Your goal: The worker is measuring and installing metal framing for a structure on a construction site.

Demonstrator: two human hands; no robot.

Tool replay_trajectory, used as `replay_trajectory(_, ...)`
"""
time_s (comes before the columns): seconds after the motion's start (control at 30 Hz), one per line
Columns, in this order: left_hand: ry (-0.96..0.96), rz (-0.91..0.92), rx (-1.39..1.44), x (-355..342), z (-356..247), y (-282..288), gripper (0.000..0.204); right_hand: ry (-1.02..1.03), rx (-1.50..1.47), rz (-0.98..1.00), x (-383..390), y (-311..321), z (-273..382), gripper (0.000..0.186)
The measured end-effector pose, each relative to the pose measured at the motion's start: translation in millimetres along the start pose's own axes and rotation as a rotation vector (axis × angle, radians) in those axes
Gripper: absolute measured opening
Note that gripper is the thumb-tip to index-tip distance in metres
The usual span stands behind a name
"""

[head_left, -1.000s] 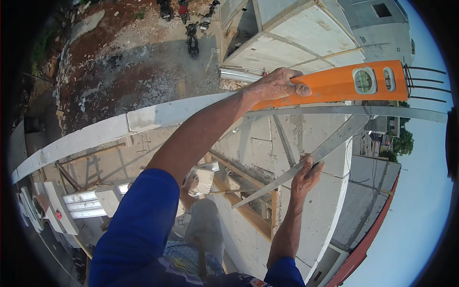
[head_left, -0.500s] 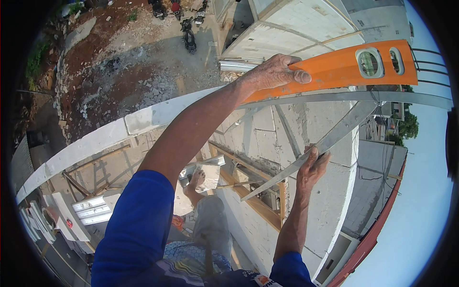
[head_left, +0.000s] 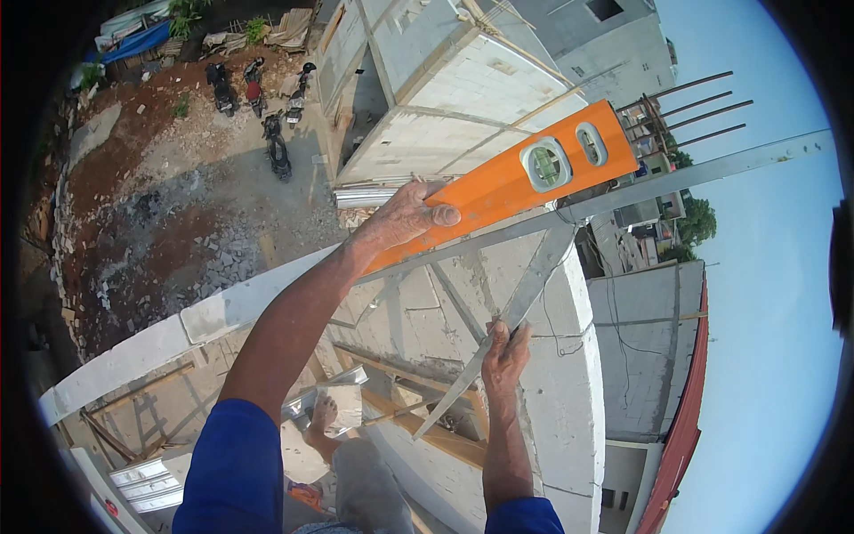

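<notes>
My left hand [head_left: 409,216] is closed round an orange spirit level [head_left: 485,198], its thumb on the face of it. The level stands on edge along a long grey metal bar [head_left: 694,182], its windowed end pointing to the upper right. A second, flat metal bar [head_left: 544,264] slants down to the left from the long one, like a brace. Part-way along this slanting bar my right hand [head_left: 505,360] grips it between thumb and fingers. The long bar's left part is hidden behind the level and my left forearm.
A pale block wall's top edge [head_left: 240,307] curves away on the left. Steel rods [head_left: 703,111] jut out beyond the level. My bare foot [head_left: 322,414] rests on a pale board below. Far down, motorbikes [head_left: 276,147] stand on rubble-strewn ground.
The view has turned, so the level, bars and both hands appear further left and lower, and the level slopes more steeply. Both hands keep their holds.
</notes>
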State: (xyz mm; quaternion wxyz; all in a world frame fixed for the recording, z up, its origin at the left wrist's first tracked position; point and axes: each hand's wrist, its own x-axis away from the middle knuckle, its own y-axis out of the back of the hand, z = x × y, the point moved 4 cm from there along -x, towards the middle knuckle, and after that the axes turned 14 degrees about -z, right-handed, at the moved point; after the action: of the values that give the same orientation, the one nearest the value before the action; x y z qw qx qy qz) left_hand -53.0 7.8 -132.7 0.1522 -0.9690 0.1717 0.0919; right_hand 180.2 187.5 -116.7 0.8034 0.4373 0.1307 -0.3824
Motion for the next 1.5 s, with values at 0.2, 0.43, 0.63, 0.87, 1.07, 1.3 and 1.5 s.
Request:
replay_trajectory(0.2,-0.019,0.038,-0.016,-1.9,-7.1,0.0,0.111,0.030,0.020,0.004,-2.8,1.0,3.5,0.022)
replay_trajectory(0.43,-0.017,0.019,-0.068,-4.5,2.3,0.2,0.108,0.025,0.037,0.010,-4.8,1.3,4.7,0.024)
replay_trajectory(0.63,-0.035,0.007,-0.046,-5.2,3.3,-0.3,0.105,0.016,0.060,0.013,-6.4,0.7,5.3,0.026)
replay_trajectory(0.87,-0.018,0.035,-0.099,-14.1,27.5,4.1,0.102,0.033,0.041,0.008,-7.1,-3.2,10.1,0.027)
replay_trajectory(1.07,-0.022,-0.005,-0.042,-8.3,27.5,1.9,0.103,0.051,0.063,0.016,-4.5,-2.2,4.2,0.027)
replay_trajectory(1.3,-0.011,0.021,-0.070,-5.3,21.7,0.7,0.103,-0.008,0.037,0.021,-3.0,2.2,3.1,0.029)
replay_trajectory(1.5,-0.008,-0.004,0.033,-7.7,26.0,-0.2,0.101,0.001,-0.006,0.047,-2.0,-2.2,3.5,0.028)
